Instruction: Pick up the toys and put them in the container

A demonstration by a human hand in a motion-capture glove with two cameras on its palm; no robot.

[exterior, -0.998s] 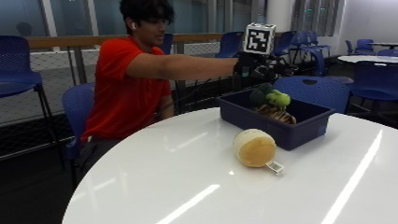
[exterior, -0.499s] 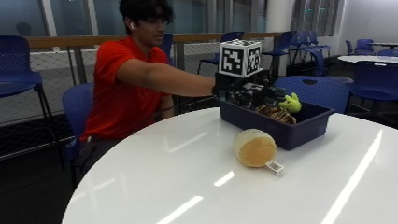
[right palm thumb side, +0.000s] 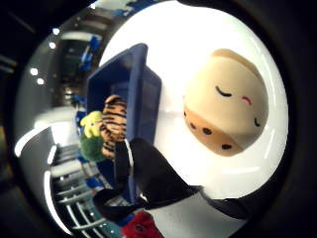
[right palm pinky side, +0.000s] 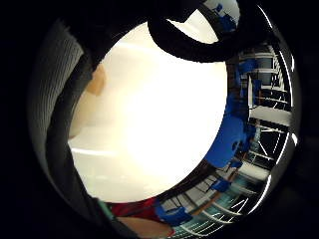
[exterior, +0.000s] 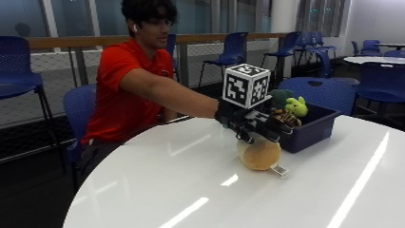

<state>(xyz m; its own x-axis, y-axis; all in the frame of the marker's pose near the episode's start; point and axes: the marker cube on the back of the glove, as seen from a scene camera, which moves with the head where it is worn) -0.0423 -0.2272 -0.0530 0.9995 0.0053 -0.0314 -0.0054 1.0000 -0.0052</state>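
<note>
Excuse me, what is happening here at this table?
A person is tidying plush toys into a blue container. The tiger toy and green toy already lie in it. The gloved right hand hovers just above the round tan plush on the white table, not gripping it yet.

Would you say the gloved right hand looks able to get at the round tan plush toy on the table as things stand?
Probably yes: the right hand hovers just above the round tan plush toy, which lies in the open on the white table beside the blue container, nothing between them.
</note>
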